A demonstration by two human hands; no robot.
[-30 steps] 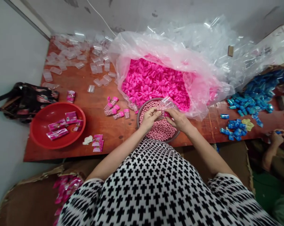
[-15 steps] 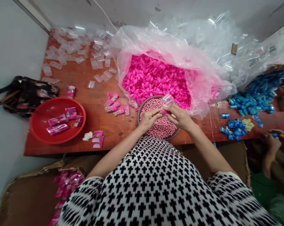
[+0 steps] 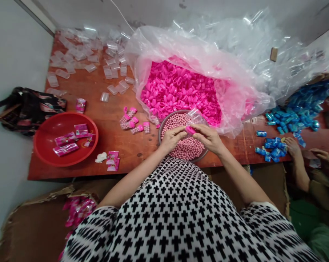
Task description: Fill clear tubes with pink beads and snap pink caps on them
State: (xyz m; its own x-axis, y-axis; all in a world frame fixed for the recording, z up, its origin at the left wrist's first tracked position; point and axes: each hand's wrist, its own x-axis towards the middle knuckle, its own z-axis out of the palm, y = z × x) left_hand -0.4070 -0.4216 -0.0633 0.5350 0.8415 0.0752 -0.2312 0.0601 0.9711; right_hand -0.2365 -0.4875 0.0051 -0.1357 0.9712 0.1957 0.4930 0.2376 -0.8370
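Note:
Both my hands meet over a metal bowl (image 3: 162, 128) full of small pink balls (image 3: 184, 147). My left hand (image 3: 173, 138) is closed, its fingertips pinching a small clear container with a pink cap (image 3: 191, 129). My right hand (image 3: 208, 137) is closed on the same capped container from the right. Another small clear container (image 3: 195, 115) sticks up just behind my fingers. Right behind the bowl, a large clear plastic bag (image 3: 229, 91) lies open with a heap of pink caps (image 3: 180, 89) inside.
Several filled pink-capped containers (image 3: 133, 122) lie left of the bowl. A red basin (image 3: 48, 151) holds pink packets (image 3: 66, 139). Empty clear containers (image 3: 85, 62) litter the far left. Blue containers (image 3: 287, 120) lie right, where another person's hand (image 3: 291, 145) rests. A dark bag (image 3: 28, 109) hangs off the left edge.
My hands have closed together on the container and a pink cap now sits between my fingers. The other person's hand at the right has moved onto the blue containers.

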